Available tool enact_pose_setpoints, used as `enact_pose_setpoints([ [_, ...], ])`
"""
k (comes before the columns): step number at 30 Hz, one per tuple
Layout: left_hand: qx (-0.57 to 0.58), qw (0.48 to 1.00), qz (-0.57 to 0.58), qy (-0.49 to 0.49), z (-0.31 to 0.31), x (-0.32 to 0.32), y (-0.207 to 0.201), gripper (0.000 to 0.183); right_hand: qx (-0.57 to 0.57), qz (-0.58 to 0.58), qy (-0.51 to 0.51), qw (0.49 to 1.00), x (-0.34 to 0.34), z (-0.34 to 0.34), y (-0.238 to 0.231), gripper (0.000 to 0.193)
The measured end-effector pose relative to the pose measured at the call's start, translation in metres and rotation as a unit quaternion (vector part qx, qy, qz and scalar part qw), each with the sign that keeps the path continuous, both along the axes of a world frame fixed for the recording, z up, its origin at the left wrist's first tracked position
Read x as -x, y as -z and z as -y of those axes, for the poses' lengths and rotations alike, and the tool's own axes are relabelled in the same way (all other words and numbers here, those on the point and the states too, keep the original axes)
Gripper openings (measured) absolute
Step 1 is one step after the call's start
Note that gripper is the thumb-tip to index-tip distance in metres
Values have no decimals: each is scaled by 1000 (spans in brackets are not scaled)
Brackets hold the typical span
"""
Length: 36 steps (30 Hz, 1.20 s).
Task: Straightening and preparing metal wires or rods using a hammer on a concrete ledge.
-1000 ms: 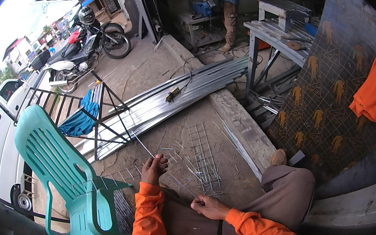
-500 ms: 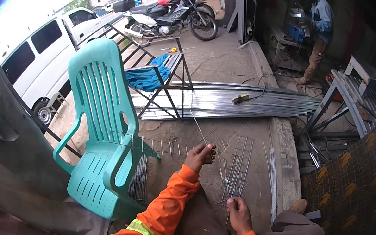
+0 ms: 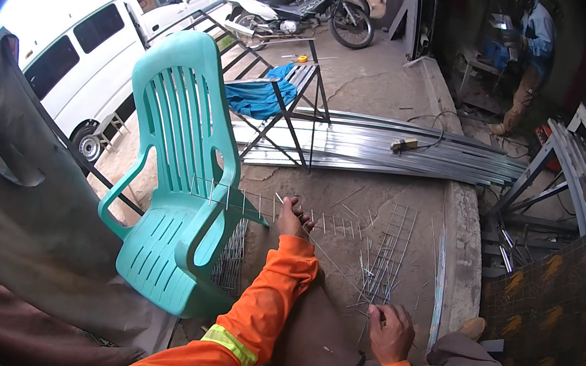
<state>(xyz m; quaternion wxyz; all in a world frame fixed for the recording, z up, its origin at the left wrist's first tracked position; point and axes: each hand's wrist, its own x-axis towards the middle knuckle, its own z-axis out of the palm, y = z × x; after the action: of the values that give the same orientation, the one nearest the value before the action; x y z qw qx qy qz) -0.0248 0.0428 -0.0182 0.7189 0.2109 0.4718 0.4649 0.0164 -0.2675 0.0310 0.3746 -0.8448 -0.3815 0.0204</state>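
Note:
In the middle, my left hand (image 3: 295, 219) is closed round a thin metal rod (image 3: 279, 198); one end pokes out beside the thumb. A ladder-like strip of welded wire (image 3: 252, 202) runs behind or through this hand, and I cannot tell whether the fingers grip it too. Its left end lies across the arm of a green plastic chair (image 3: 148, 237). Over my lap, my right hand (image 3: 392, 334) has its fingers curled, and what they hold, if anything, is hidden. Just beyond it, a wire grid (image 3: 390, 254) lies on the ground.
Loose wire pieces (image 3: 349, 210) are scattered on the concrete. Long metal profiles (image 3: 358, 151) lie farther off, near a metal frame with a blue cloth (image 3: 264, 95). A concrete kerb (image 3: 461, 246) runs along the right. Another person (image 3: 532, 60) stands at the back right.
My left hand has moved left and the rod in it has turned. My right hand has shifted slightly right. The whole view has swung a little, moving the background rightward.

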Motion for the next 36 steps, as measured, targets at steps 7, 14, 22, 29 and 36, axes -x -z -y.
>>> enact_pose_setpoints([
  [7,-128,982,69,122,-12,6,-7,38,20,-124,46,991,-17,-4,9,20],
  [14,-156,973,42,167,11,0,-21,36,13,-249,57,967,-21,5,10,21],
  [22,-153,974,34,164,11,-2,-21,34,17,-228,20,973,-21,9,-3,25],
  [29,-108,987,-13,116,-10,-3,-11,27,15,-227,0,974,-13,10,-17,24],
  [36,-107,994,-13,12,-24,3,-2,39,-18,-138,-25,990,-12,15,-11,18],
])
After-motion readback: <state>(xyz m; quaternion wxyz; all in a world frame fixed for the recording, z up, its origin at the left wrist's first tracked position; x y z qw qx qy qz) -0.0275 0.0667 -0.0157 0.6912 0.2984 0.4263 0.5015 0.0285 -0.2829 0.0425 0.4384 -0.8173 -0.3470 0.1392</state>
